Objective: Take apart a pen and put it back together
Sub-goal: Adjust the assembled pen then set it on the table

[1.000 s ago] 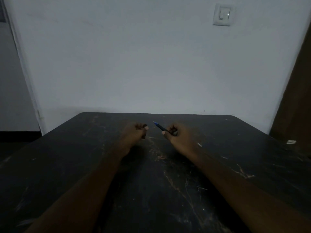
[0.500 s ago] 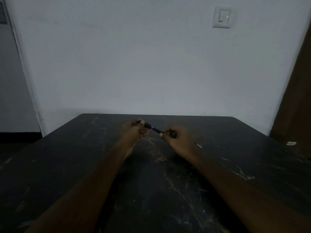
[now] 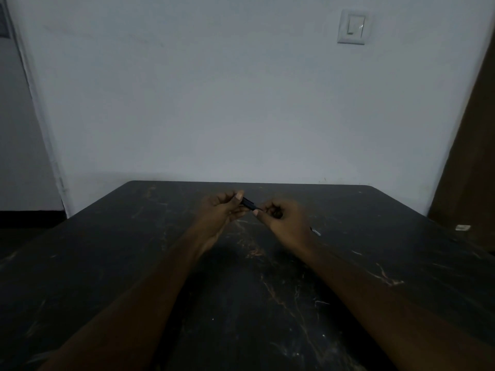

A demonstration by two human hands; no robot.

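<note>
Change: my hands are now joined by the pen [image 3: 250, 204]; a second ago they were apart, my right hand [image 3: 284, 218] carrying the blue-tipped pen alone and my left hand [image 3: 222, 210] curled around something I cannot make out.
Closing gap: half a second ago the two parts were just meeting; now the blue stretch is no longer showing and only a short dark length is spanning the gap between my hands.
Meaning: I am judging that I am pushing a dark sleeve or cap back over the pen, so this looks like reassembly rather than taking apart, and it seems nearly seated.
Left hand: I am pinching the left, farther end of the pen between thumb and fingertips [image 3: 239, 196].
Right hand: I am gripping the right, nearer end, fingers curled tight around it.
Pen place: it is being held in the air above the far middle of the table [image 3: 134, 263], tilted down toward the right.
Count, hands: two, both on the pen.
Count, pens: one that I can see, dark; whether it is fully joined I cannot tell in this dim light.
Count, loose pieces: one small pale sliver [image 3: 316, 232] is lying on the table just right of my right wrist; what it is I cannot tell.
Count, tables: one, dark and scratched.
</note>
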